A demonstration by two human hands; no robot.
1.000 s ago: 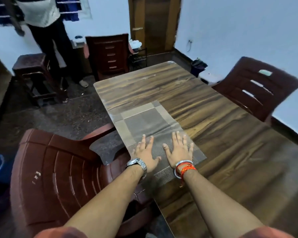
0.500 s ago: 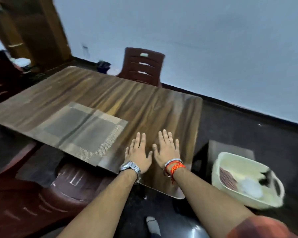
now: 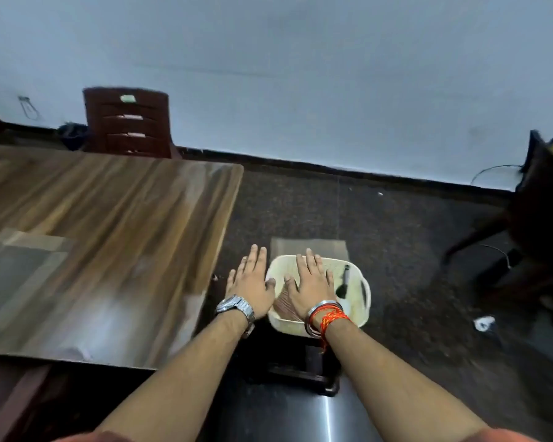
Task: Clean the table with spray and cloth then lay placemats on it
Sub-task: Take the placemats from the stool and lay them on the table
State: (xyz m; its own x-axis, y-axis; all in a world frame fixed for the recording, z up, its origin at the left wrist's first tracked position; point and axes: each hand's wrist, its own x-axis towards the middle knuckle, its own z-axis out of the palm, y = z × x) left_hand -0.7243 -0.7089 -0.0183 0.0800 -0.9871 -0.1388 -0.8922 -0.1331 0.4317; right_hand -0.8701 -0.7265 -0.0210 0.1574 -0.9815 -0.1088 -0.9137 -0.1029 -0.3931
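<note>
A pale blue-grey wall (image 3: 300, 74) is filling the upper half of the frame, with a black skirting (image 3: 332, 166) running along its foot. A dark speckled floor (image 3: 396, 237) is spreading across the centre and right. A brown slatted chair (image 3: 128, 122) is standing upper left behind the wooden table (image 3: 134, 224), which is occupying the left side and catching soft glare.

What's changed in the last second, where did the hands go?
Both hands came off the placemat and swung right, off the table; the left hand is now beside the basket, the right hand over it. Nothing grasped; both stay open. Placemat remains on the table.
</note>
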